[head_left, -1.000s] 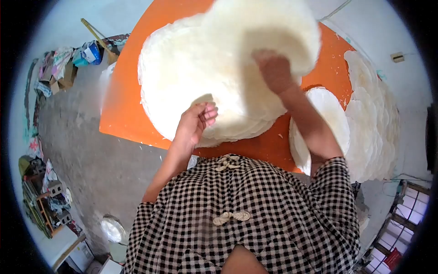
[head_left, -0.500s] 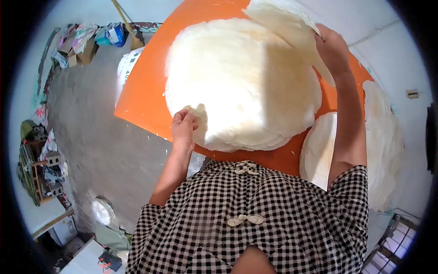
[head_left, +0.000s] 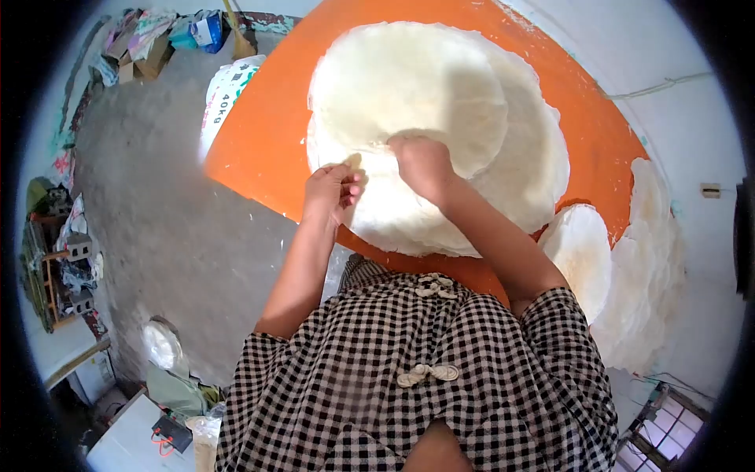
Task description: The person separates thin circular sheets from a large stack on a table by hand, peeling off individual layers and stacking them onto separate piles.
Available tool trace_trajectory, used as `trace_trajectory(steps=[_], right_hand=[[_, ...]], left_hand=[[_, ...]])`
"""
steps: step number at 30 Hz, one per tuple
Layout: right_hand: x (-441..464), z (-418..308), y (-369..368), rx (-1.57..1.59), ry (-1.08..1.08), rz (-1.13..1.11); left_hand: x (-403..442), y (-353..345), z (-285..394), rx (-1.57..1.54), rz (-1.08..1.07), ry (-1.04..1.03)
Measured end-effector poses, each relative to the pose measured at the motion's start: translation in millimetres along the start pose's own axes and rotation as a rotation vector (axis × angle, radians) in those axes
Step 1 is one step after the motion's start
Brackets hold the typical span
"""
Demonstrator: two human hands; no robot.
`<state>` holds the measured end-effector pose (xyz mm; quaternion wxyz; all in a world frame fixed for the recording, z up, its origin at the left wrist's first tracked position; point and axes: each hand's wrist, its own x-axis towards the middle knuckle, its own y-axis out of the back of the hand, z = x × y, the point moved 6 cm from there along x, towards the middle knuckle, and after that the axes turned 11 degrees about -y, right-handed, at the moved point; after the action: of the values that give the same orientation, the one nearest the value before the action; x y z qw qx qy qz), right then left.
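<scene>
A broad stack of thin, pale round sheets (head_left: 527, 149) lies on the orange tabletop (head_left: 259, 157). On top of it rests one round sheet (head_left: 409, 79), its near edge by my hands. My right hand (head_left: 422, 167) is closed on that near edge. Just left of it, my left hand (head_left: 333, 191) hovers at the stack's left edge with fingers curled; whether anything is pinched in them is too small to tell. To the right sits a smaller pile of round sheets (head_left: 578, 252).
Overlapping pale sheets (head_left: 645, 267) spread along the right side. A printed white sack (head_left: 228, 98) stands beyond the table's left edge. Boxes and bags (head_left: 149, 55) lie by the far wall, near a broom (head_left: 241, 43). A rack with blocks (head_left: 59, 267) is at far left.
My right hand has come from the far right, where it held a lifted sheet, back to the near middle. That sheet now lies flat on the stack. The view has shifted slightly.
</scene>
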<state>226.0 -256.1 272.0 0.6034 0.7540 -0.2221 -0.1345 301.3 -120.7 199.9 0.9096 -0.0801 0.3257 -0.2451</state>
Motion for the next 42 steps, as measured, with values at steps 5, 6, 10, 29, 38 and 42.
trace_trajectory(steps=[5,6,10,29,38,42], right_hand=[[-5,7,12,0.054,-0.05,-0.028],[-8,9,13,0.047,-0.059,-0.037],[-16,10,12,0.072,-0.051,-0.032],[-30,18,11,0.161,-0.042,-0.032],[-46,4,20,0.144,0.051,0.026],[-59,-10,30,0.162,0.086,0.284]], left_hand=[[-9,-5,0,-0.006,-0.047,0.049],[-22,-4,3,0.032,0.002,0.028],[-33,-2,0,-0.14,0.037,0.061],[-10,-2,-28,-0.165,0.069,0.211],[-16,-14,3,-0.106,-0.018,-0.156],[-14,-18,0,-0.242,-0.01,-0.056]])
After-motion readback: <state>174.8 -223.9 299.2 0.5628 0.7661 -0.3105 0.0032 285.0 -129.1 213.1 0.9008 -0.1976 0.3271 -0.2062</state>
